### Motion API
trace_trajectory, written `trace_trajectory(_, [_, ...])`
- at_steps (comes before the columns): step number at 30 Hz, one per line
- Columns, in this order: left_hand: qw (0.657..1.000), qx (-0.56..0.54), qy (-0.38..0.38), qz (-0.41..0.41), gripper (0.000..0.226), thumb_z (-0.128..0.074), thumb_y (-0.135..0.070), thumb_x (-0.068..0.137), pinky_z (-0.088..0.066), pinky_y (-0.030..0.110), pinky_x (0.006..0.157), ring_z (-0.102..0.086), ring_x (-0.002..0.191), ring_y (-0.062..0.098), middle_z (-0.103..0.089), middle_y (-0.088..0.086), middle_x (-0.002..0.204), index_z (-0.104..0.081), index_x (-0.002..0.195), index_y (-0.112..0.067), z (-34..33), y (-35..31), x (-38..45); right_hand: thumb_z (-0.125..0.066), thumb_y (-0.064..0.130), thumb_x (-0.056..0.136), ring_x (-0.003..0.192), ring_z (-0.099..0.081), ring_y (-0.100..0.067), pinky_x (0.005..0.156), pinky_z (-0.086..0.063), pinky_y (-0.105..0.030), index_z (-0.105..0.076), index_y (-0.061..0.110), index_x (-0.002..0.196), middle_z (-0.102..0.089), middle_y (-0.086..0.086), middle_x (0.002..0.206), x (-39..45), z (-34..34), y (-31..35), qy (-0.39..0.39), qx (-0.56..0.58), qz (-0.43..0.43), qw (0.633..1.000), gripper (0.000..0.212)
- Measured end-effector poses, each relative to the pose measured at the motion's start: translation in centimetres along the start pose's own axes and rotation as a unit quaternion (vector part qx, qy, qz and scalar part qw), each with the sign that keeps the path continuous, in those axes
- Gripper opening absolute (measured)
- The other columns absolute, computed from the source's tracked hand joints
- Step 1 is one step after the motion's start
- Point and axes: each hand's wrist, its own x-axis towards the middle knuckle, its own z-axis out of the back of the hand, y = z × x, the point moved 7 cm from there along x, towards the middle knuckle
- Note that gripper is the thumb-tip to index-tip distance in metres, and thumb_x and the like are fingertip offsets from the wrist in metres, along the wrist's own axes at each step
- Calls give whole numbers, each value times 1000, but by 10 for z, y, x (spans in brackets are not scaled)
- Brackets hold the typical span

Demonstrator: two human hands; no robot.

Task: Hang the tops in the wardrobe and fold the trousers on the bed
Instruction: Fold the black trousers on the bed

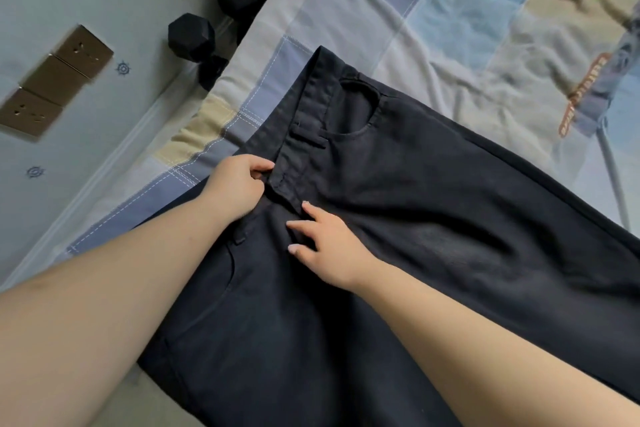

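Seen from the person's head, looking down at a bed. At nine o'clock, three brass wall sockets (52,87) sit on a pale wall. Towards eleven o'clock, black hex dumbbells (191,36) lie between the wall and the bed. The patchwork quilt (433,31) fills the top of the view from twelve to two o'clock.

Dark trousers (433,204) lie spread front-up on the quilt, waistband towards eleven o'clock, legs running off past four and six o'clock. Near the centre, the left hand (235,184) pinches the waistband edge at the fly between thumb and curled fingers. Just right of it, the right hand (329,246) rests flat on the fabric below the fly, fingers straight, gripping nothing.

This looks like the trouser-folding step, at its start (the garment is unfolded). The next move probably calls for closing the fly flat, then laying one leg over the other.
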Motion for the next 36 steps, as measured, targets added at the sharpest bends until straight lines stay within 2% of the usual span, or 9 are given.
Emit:
trace_trajectory(3, [999, 5, -27, -19, 42, -49, 3, 83, -42, 31, 102, -58, 112, 19, -65, 4, 120, -66, 116, -16, 3, -11, -5, -53, 33, 94, 141, -26, -12, 112, -19, -22, -48, 23, 138, -32, 0, 153, -8, 12, -1, -55, 68, -5, 996, 46])
trace_trajectory(6, [995, 12, -83, -60, 32, -51, -4, 87, -37, 23, 95, -54, 106, 12, -60, -1, 114, -66, 110, -19, 9, -33, -16, -53, 32, 94, 122, -45, 2, 102, -31, -16, -57, 28, 128, -54, 13, 130, -28, 49, -16, -175, 177, -37, 968, 35])
trace_trajectory(12, [989, 17, -35, -145, 25, -53, -6, 89, -34, 15, 83, -52, 94, 5, -62, -11, 99, -69, 101, -22, -40, -117, -51, -50, 42, 93, 105, -59, 2, 100, -46, -34, -68, 34, 97, -68, 18, 104, -115, 101, -95, -326, 440, -130, 827, 21])
trace_trajectory(16, [979, 53, 37, -193, 24, -53, -9, 89, -38, 19, 87, -55, 99, 9, -65, -7, 103, -69, 102, -22, -105, -180, -79, -47, 36, 96, 105, -61, -3, 98, -47, -35, -69, 30, 95, -69, 12, 105, -197, 113, -164, -371, 450, -182, 792, 22])
trace_trajectory(20, [963, 74, 119, -230, 25, -52, -11, 89, -38, 19, 84, -55, 93, 6, -64, -11, 102, -68, 98, -27, -195, -256, -118, -42, 35, 99, 96, -64, -6, 80, -48, -27, -69, 25, 90, -70, 4, 102, -309, 119, -260, -430, 496, -251, 711, 30])
trace_trajectory(26, [917, 141, 241, -283, 20, -53, -18, 89, -40, 21, 83, -58, 96, 6, -64, -12, 102, -66, 96, -32, -337, -355, -189, -43, 34, 99, 96, -63, -8, 76, -48, -28, -65, 26, 88, -68, 4, 104, -482, 107, -387, -506, 490, -344, 621, 26])
trace_trajectory(30, [888, 160, 293, -317, 16, -55, -19, 89, -40, 20, 82, -58, 92, 6, -65, -14, 97, -63, 93, -33, -429, -414, -248, -49, 33, 97, 95, -59, -15, 86, -51, -43, -60, 25, 85, -64, 1, 103, -584, 89, -454, -532, 444, -413, 591, 18])
trace_trajectory(32, [874, 173, 312, -330, 15, -55, -20, 90, -38, 19, 82, -58, 93, 5, -64, -14, 98, -63, 95, -32, -473, -438, -278, -54, 32, 94, 100, -57, -18, 95, -46, -42, -60, 24, 100, -64, -4, 112, -627, 79, -484, -535, 414, -461, 575, 11])
trace_trajectory(36, [846, 204, 339, -357, 16, -55, -22, 91, -37, 18, 80, -56, 93, 5, -63, -14, 99, -65, 102, -29, -553, -471, -332, -60, 31, 90, 125, -47, -25, 106, -36, -38, -45, 11, 136, -48, -12, 138, -679, 74, -541, -527, 398, -506, 555, 52])
